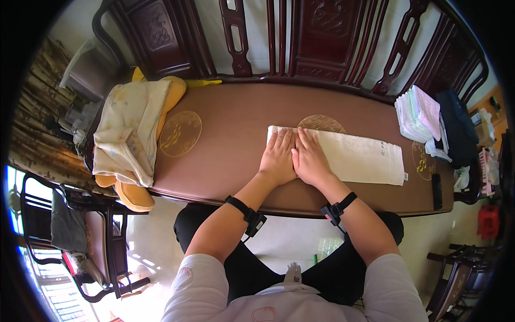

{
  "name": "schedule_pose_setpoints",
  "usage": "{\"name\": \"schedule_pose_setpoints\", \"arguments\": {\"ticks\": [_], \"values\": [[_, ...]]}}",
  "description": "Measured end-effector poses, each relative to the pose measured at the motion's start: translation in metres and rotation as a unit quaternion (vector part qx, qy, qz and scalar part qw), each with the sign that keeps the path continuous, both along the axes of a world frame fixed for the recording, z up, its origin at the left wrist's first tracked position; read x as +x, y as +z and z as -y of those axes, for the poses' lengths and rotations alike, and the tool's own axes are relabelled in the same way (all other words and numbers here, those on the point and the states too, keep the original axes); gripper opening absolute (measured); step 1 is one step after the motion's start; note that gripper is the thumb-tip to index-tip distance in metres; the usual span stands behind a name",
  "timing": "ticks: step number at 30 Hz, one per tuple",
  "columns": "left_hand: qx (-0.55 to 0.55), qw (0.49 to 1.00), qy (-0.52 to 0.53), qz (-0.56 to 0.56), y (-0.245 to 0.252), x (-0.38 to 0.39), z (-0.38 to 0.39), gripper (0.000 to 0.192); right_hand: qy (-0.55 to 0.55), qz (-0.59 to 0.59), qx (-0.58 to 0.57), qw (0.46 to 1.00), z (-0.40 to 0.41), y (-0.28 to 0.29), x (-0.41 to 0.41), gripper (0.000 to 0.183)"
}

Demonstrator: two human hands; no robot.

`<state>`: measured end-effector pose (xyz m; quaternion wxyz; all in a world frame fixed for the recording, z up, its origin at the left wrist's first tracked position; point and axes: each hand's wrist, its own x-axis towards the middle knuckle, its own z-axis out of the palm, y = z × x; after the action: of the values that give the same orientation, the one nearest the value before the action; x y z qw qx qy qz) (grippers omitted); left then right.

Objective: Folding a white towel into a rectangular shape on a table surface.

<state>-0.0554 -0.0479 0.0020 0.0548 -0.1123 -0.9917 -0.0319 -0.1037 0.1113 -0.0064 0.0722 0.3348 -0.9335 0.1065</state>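
Observation:
A cream towel (362,155), folded into a long strip, lies across the brown seat cushion (229,133) of a carved wooden bench. My left hand (279,159) rests flat on the towel's left end, palm down. Beside it, touching along the thumbs, my right hand (310,159) also presses flat on the towel. Fingers of both hands point away from me and are extended, gripping nothing. The towel's right part stretches past my right hand, with small dark writing near its right end and a small tag at the corner.
On the right stands a stack of folded pastel towels (418,114) by dark blue cloth (456,124). A black oblong object (437,192) lies near the cushion's front right corner. At left, a crumpled cream blanket (130,129) covers an orange plush item (134,197). The carved backrest (322,40) bounds the far side.

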Motion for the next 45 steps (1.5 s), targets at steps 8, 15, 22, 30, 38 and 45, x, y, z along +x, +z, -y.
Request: {"name": "schedule_pose_setpoints", "arguments": {"ticks": [8, 15, 22, 30, 38, 45], "values": [[0.020, 0.998, 0.024, 0.050, 0.004, -0.007, -0.005, 0.084, 0.005, 0.035, -0.034, 0.999, -0.004, -0.011, -0.013, 0.066], [-0.020, 0.998, 0.048, 0.041, 0.004, 0.002, -0.003, 0.091, 0.000, 0.016, 0.012, 1.000, -0.002, 0.001, -0.006, 0.074], [-0.041, 0.996, 0.023, 0.076, 0.001, -0.002, -0.007, 0.084, 0.061, 0.044, -0.076, 0.994, -0.001, -0.003, -0.003, 0.061], [0.018, 0.996, 0.046, 0.076, 0.002, -0.002, 0.011, 0.087, 0.070, 0.017, -0.111, 0.991, 0.013, -0.006, -0.014, 0.058], [0.058, 0.998, 0.013, 0.024, -0.029, -0.013, -0.006, 0.111, 0.057, 0.118, -0.110, 0.985, -0.014, -0.049, -0.037, 0.060], [0.113, 0.993, 0.015, -0.030, -0.032, -0.006, -0.009, 0.114, 0.060, 0.080, -0.053, 0.994, -0.018, -0.042, -0.037, 0.059]]}}
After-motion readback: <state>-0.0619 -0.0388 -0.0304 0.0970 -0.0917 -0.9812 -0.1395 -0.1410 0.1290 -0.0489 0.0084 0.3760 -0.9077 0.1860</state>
